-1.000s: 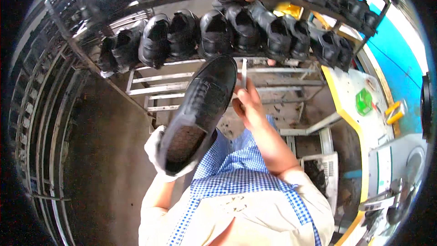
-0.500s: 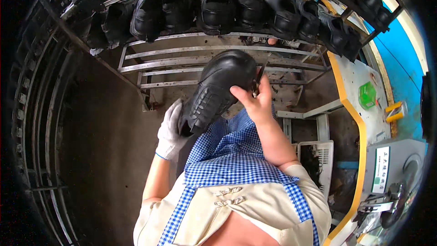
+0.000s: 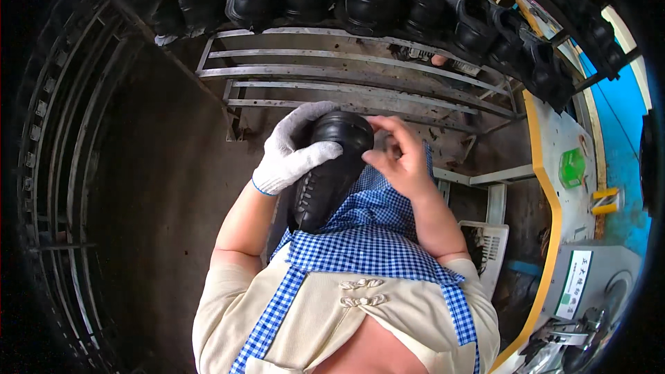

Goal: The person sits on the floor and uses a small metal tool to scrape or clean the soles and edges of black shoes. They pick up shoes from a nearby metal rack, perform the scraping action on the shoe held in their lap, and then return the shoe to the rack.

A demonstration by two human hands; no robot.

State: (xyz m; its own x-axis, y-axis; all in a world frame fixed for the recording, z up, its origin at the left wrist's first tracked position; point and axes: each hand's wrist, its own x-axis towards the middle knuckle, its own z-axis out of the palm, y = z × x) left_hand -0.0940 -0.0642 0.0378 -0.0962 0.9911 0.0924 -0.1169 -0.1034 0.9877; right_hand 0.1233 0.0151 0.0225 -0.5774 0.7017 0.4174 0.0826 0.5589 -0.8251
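A black lace-up shoe [image 3: 325,190] is held up before the apron, its rounded toe at the far end and its heel toward my body. My left hand [image 3: 287,149], in a white knit glove, wraps round the toe from the left, thumb across the top. My bare right hand [image 3: 402,159] is at the right side of the toe. Its index finger and thumb reach to the shoe's edge while the other fingers curl in. What these fingers hold, if anything, is hidden and slightly blurred.
Beyond, a rack [image 3: 284,73] carries a row of black shoes [image 3: 372,0]. To the right stands a yellow-edged table [image 3: 547,187] with a green container [image 3: 572,168] and a grey machine [image 3: 596,284]. A white basket [image 3: 492,249] sits below it. Metal racking [image 3: 66,187] lines the left.
My left hand has gone from the heel end to the toe. The shoe has come nearer and turned more upright. A slim dark tool seen in my right hand earlier no longer shows.
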